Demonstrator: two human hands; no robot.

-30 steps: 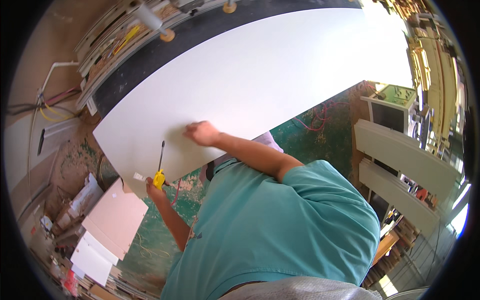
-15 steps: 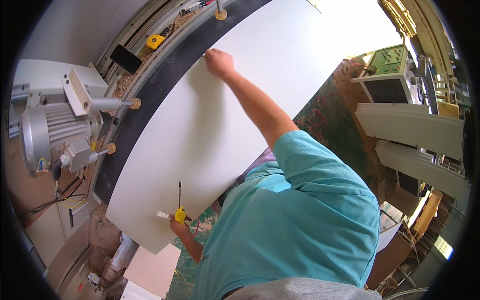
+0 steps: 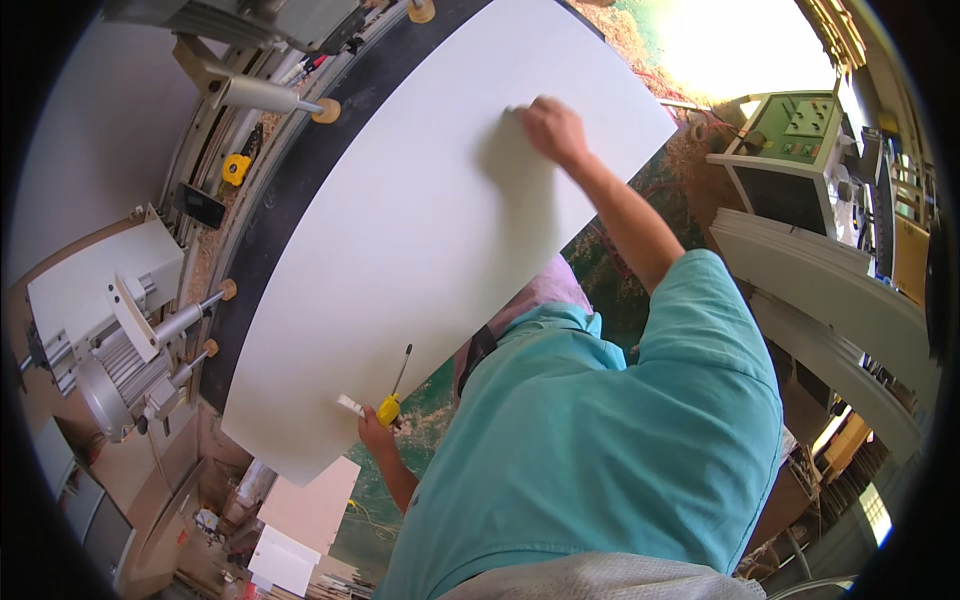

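A: Where is the white panel (image 3: pixel 400 250) sitting?
B: It's lying on the black bed (image 3: pixel 262 240), with its near edge overhanging by the person's waist.

A: And the hands?
B: The left hand (image 3: pixel 375 432) is grasping a yellow-handled tool (image 3: pixel 389 410), thin shaft pointing up and away, and a white strip (image 3: pixel 350 404) is sticking out beside it. The right hand (image 3: pixel 553 128) is hovering over or resting on the panel with its fingers bent; blur is hiding whether they're pinching anything, so I can't tell.

A: What's worrying you?
B: That shaft is slanting over the panel's edge, so a dipping wrist could scratch the white face. Leaning on the overhang could also tip or slide the panel.

A: Anything in the way?
B: A padded rod (image 3: pixel 326 111) is crowding the far edge, and a motor (image 3: pixel 110 385) is standing beyond the near-left end. A phone (image 3: pixel 198 206) and a yellow tape measure (image 3: pixel 236 169) are lying along the rail side. On the right, a green-topped cabinet (image 3: pixel 800 125) is standing well apart.
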